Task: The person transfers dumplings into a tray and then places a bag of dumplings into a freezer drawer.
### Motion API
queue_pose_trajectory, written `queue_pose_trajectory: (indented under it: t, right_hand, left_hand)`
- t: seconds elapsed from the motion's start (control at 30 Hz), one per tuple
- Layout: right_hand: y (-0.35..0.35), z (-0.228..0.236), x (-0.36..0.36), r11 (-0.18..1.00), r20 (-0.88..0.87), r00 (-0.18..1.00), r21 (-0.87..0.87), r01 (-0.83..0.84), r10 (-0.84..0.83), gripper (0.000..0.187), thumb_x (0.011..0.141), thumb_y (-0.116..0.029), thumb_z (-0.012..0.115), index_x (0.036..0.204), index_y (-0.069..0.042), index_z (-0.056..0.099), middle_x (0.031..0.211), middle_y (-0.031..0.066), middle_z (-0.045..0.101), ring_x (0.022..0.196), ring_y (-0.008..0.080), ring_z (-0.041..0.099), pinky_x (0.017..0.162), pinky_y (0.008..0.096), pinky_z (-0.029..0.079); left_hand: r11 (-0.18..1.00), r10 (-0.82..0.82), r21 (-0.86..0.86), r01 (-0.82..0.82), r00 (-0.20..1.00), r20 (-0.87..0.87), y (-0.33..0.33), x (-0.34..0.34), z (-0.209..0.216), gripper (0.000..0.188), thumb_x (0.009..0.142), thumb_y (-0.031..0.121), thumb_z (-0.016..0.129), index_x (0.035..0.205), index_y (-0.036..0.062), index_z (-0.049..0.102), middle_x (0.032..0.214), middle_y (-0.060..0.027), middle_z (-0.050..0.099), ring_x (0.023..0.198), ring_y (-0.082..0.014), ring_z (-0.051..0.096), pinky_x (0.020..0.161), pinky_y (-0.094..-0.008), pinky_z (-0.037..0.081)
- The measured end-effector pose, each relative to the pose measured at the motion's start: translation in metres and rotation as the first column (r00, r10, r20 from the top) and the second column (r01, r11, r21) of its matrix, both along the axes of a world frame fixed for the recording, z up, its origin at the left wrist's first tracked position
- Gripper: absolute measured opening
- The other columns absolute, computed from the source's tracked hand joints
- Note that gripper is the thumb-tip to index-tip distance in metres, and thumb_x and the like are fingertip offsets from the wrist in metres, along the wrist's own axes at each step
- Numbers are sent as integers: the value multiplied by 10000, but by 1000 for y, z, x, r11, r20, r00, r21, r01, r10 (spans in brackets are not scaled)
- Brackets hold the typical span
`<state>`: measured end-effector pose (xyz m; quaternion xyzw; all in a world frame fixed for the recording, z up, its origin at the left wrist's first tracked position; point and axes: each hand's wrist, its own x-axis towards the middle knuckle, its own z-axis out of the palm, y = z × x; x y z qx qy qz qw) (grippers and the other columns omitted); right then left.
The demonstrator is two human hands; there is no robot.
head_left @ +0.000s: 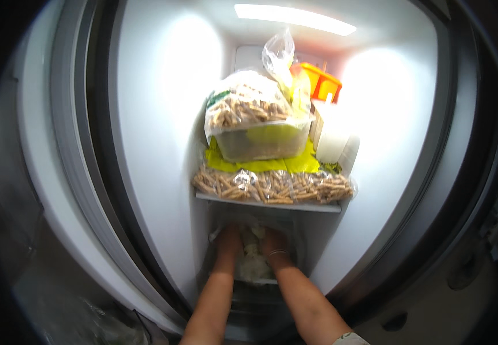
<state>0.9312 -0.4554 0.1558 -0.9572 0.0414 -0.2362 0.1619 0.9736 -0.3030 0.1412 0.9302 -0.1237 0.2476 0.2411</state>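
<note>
Both my arms reach into the dim lower compartment of an open, lit fridge or freezer. There, a pale, bunched plastic bag [254,265] lies between my hands, its contents too dim to make out. My left hand [230,238] is closed at the bag's left side, fingertips hidden. At the upper right of the bag, my right hand [273,240] is closed on its gathered plastic; a thin bracelet circles that wrist. Around the hands shows a clear container or drawer, its edges hard to see.
Above my hands is a shelf [272,202] with bags of brown stick-shaped food [286,188]. On a yellow-green sheet stands a clear tub [260,141] topped by another such bag [246,106]. An orange basket [319,82] and a white container [332,141] stand right. The open door [67,172] is left.
</note>
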Motion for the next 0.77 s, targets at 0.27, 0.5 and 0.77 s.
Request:
queue_pose_trajectory:
  t: [0.27, 0.5, 0.77]
  right_hand:
    - [4, -13, -22, 975, 104, 984, -153, 162, -147, 225, 743, -205, 560, 921, -116, 663, 905, 160, 637, 858, 319, 611, 824, 439, 459]
    - [65, 23, -145, 957, 246, 926, -18, -291, 286, 247, 747, -147, 535, 966, -41, 578, 1051, 160, 560, 1038, 346, 476, 941, 445, 332]
    - [26, -86, -331, 458, 234, 582, 422, -783, 779, 208, 795, -55, 559, 999, -55, 602, 1137, 156, 554, 1034, 325, 537, 896, 387, 426]
  left_hand:
    - [988, -120, 99, 117, 993, 18, -9, -62, 33, 279, 820, 196, 510, 1060, 95, 610, 1047, -136, 607, 983, -283, 585, 864, -426, 437]
    - [1000, -22, 6, 21, 990, 142, 18, -153, 39, 275, 767, 122, 522, 1017, 75, 625, 1182, -165, 524, 1119, -334, 473, 956, -466, 337]
    - [914, 292, -128, -385, 407, 866, 142, -494, 96, 470, 934, 350, 356, 1269, 22, 378, 1363, -171, 298, 1267, -309, 328, 1001, -493, 346]
